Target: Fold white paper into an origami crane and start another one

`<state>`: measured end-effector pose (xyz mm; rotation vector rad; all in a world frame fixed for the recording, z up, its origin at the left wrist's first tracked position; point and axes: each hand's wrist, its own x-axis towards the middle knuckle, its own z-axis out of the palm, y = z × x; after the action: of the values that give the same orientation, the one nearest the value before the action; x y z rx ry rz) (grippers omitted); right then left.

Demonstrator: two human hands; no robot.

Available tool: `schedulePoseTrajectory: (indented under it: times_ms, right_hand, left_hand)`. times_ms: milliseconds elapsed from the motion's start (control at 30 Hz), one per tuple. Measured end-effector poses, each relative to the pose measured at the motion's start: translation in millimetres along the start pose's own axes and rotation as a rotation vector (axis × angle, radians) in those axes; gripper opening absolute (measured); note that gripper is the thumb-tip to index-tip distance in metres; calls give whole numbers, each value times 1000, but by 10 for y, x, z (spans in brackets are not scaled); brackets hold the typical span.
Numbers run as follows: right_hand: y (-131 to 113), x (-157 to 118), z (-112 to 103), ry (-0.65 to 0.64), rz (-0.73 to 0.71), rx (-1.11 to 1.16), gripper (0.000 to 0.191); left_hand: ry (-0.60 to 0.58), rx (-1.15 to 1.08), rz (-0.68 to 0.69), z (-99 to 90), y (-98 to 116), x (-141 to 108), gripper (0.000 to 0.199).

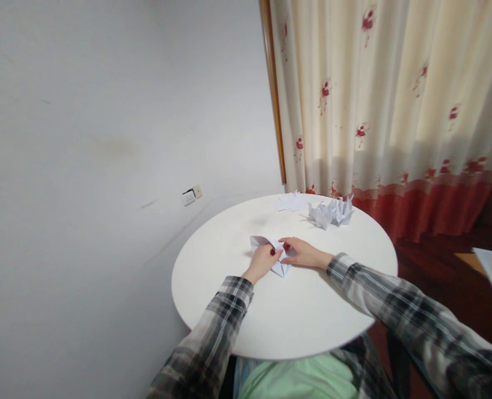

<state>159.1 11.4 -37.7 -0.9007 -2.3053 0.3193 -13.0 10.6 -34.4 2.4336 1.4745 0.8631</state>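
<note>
A partly folded sheet of white paper [281, 270] rests on the round white table [213, 277], its creased point toward me and an upper flap lifted in a curve on the left. My left hand [263, 259] lies over the paper's left side with its fingers closed on it. From the right, my right hand [300, 252] pinches the paper's other edge between thumb and fingers. Both fingertips nearly meet over the middle of the paper. Part of the paper is hidden beneath my hands.
Several folded white paper figures [331, 213] stand in a cluster at the table's back right. Beside them lie flat white papers [291, 201]. A grey wall [104, 194] with a socket [188, 198] borders the left, and a flowered curtain [354, 83] hangs behind.
</note>
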Motion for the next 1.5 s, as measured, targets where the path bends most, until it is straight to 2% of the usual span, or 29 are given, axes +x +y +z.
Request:
schedulePoseTrajectory:
  times_ms: [300, 1067, 1500]
  right_hand:
    - [-6, 0, -12, -1, -8, -2, 58]
    - [11, 2, 7, 5, -3, 7, 58]
    - [10, 0, 0, 7, -1, 8, 58]
  left_hand:
    - [-3, -58, 37, 23, -27, -2, 28]
    - [16, -4, 11, 19, -27, -1, 27]
    - [-30, -5, 2, 43, -65, 21, 31]
